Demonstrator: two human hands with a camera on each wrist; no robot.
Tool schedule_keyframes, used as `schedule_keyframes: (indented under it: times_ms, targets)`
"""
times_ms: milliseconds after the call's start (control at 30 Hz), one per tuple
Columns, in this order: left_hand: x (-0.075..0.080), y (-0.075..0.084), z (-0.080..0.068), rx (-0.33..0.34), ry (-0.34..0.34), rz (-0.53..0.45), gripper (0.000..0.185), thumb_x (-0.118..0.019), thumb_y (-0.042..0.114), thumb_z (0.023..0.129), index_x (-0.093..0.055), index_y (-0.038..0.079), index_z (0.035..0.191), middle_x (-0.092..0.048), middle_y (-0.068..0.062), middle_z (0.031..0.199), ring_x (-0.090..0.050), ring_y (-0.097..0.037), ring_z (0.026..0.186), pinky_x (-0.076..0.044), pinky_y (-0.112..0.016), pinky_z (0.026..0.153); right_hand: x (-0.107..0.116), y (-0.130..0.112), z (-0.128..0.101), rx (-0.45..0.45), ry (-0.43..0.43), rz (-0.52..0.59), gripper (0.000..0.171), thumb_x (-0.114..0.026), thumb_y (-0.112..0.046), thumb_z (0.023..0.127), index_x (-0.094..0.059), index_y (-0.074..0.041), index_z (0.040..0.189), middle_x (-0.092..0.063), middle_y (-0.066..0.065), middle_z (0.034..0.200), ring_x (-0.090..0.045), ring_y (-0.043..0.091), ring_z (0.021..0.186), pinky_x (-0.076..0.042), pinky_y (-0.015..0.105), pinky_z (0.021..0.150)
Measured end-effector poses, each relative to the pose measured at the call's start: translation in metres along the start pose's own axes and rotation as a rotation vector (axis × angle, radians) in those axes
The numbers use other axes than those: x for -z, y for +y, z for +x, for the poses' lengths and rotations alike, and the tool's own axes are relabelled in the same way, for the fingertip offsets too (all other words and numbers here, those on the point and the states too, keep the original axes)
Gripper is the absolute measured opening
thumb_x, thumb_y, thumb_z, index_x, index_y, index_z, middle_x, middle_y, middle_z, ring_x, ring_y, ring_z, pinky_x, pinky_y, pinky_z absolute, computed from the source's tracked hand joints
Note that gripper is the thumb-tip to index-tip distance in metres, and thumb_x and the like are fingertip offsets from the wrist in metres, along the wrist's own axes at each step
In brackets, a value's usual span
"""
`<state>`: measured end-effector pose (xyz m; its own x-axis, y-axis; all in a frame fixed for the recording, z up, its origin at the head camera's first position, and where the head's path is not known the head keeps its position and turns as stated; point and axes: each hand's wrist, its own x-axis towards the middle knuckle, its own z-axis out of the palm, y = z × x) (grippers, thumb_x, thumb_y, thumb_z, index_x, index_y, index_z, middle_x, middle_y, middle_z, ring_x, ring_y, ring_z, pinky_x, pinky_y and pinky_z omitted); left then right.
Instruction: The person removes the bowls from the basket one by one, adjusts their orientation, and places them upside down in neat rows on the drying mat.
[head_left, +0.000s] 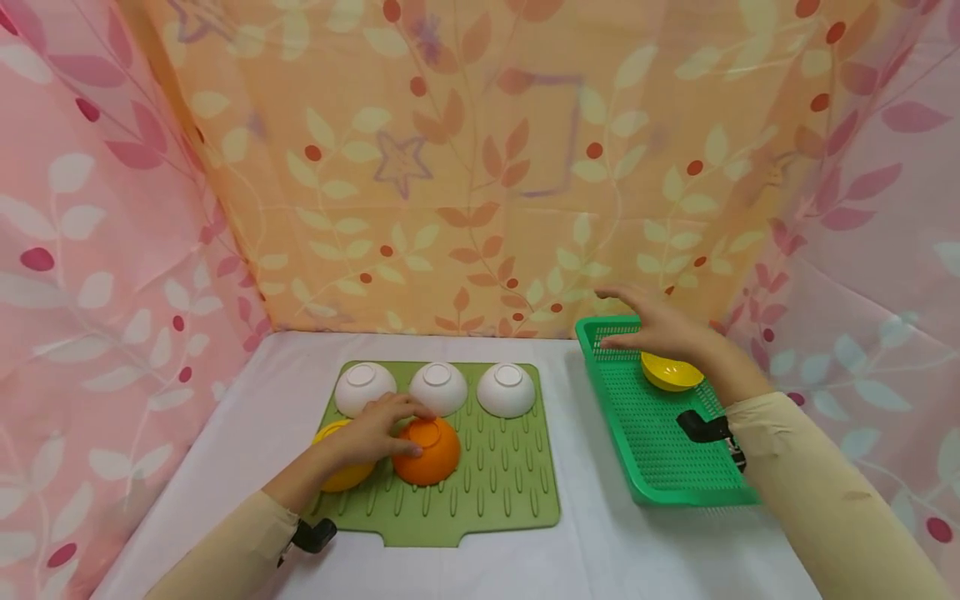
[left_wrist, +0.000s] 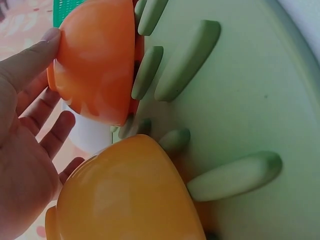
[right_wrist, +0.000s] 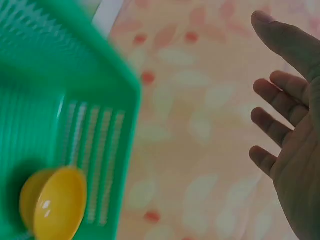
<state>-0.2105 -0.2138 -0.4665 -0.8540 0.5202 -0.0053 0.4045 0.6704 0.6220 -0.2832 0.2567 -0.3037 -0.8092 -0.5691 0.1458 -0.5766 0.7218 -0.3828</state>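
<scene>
My left hand rests on the upturned orange plastic bowl, thumb against its side and fingers spread over the dome, touching but not yet closed round it. That bowl sits mouth-down on the ridged green rubber drying mat, with an upturned yellow-orange plastic bowl touching it at about nine o'clock, partly under my wrist, and three upturned white bowls in a row at twelve o'clock. My right hand hovers, fingers apart and holding nothing, above the perforated green plastic tray, where a small yellow plastic bowl stands mouth-up just below my palm. The tray lies at three o'clock from the orange bowl, well apart, so my left hand is far nearer it.
</scene>
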Motion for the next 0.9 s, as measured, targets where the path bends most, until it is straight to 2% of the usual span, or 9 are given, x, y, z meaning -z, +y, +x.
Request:
schedule_keyframes:
  times_ms: [67,167,267,367,567,900]
  targets:
    - [0.0,-0.001,0.0,-0.004,0.001,0.004,0.05,-0.084,0.036,0.085,-0.068,0.033,0.131,-0.058,0.014,0.134,-0.047,-0.023,0.129,-0.03,-0.06,0.112,0.004,0.028,-0.003,0.001,-0.003,-0.059,0.077,-0.082,-0.033,0.089,-0.046,-0.005,0.151,-0.045,0.021,0.153,-0.033,0.046,0.144,-0.02,0.07,0.115]
    - [-0.002,-0.002,0.0,-0.02,-0.001,0.003,0.049,-0.083,0.036,0.086,-0.067,0.032,0.132,-0.058,0.014,0.133,-0.047,-0.023,0.126,-0.031,-0.059,0.11,0.003,0.065,-0.012,-0.004,-0.017,-0.158,0.074,-0.082,-0.031,0.088,-0.05,0.0,0.147,-0.048,0.025,0.15,-0.036,0.049,0.141,-0.021,0.071,0.114]
    - [-0.003,-0.003,0.0,-0.032,-0.005,0.008,0.048,-0.082,0.036,0.087,-0.067,0.032,0.132,-0.057,0.014,0.134,-0.047,-0.021,0.124,-0.034,-0.056,0.108,-0.002,0.093,-0.023,-0.037,-0.026,-0.217,0.076,-0.084,-0.029,0.086,-0.05,0.004,0.145,-0.051,0.028,0.147,-0.04,0.051,0.137,-0.025,0.071,0.112]
    - [-0.003,-0.004,0.001,-0.037,-0.003,0.034,0.047,-0.082,0.036,0.087,-0.066,0.033,0.132,-0.057,0.014,0.134,-0.047,-0.019,0.124,-0.034,-0.055,0.107,-0.006,0.115,-0.032,-0.1,-0.02,-0.232,0.081,-0.086,-0.031,0.084,-0.049,0.007,0.145,-0.05,0.031,0.146,-0.038,0.054,0.136,-0.023,0.073,0.111]
    - [-0.003,0.0,0.001,-0.037,0.0,0.074,0.047,-0.082,0.036,0.087,-0.067,0.031,0.131,-0.058,0.012,0.134,-0.047,-0.016,0.125,-0.028,-0.057,0.11,-0.014,0.144,-0.046,-0.206,-0.031,-0.261,0.094,-0.09,-0.042,0.076,-0.049,0.008,0.144,-0.052,0.034,0.143,-0.035,0.057,0.134,-0.015,0.074,0.111]
    - [-0.001,0.004,0.0,-0.021,-0.002,0.082,0.049,-0.082,0.035,0.087,-0.067,0.03,0.133,-0.057,0.01,0.135,-0.046,-0.019,0.126,-0.027,-0.056,0.11,-0.029,0.175,-0.05,-0.247,-0.112,-0.297,0.103,-0.092,-0.048,0.071,-0.048,0.012,0.143,-0.05,0.039,0.141,-0.034,0.06,0.131,-0.011,0.077,0.109]
